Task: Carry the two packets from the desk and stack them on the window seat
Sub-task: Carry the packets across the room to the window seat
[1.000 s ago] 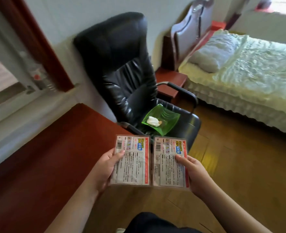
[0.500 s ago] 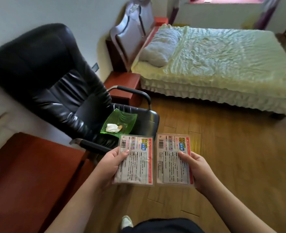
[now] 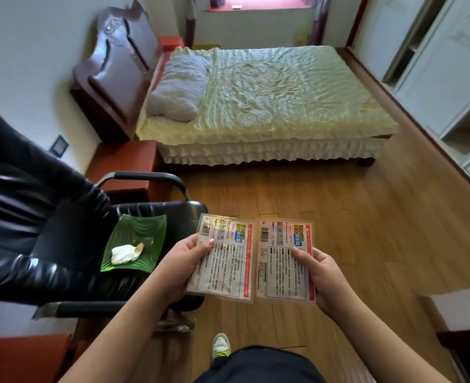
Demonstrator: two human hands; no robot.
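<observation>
At 6 o'clock, dark trousers (image 3: 258,366) are cut off by the lower edge, and one shoe (image 3: 221,345) is seen on the wooden floor (image 3: 352,217). Two flat packets are held side by side, their inner edges touching or nearly so, above the floor near centre. The left packet (image 3: 224,261) is pinched at its left edge by the left hand (image 3: 180,268), thumb laid on the printed face, remaining fingers hidden beneath. The right packet (image 3: 283,264) is gripped likewise at its right edge by the right hand (image 3: 323,276). The small print is too fine to be read. At 9 o'clock, a black chair (image 3: 35,217) is cropped by the frame; a green dish (image 3: 134,244) holding a white lump is carried on its seat. A bed (image 3: 269,100) with a pillow (image 3: 178,88) is placed at 12 o'clock. Beyond it, a red window seat (image 3: 258,5) is largely cut off at the top edge.
</observation>
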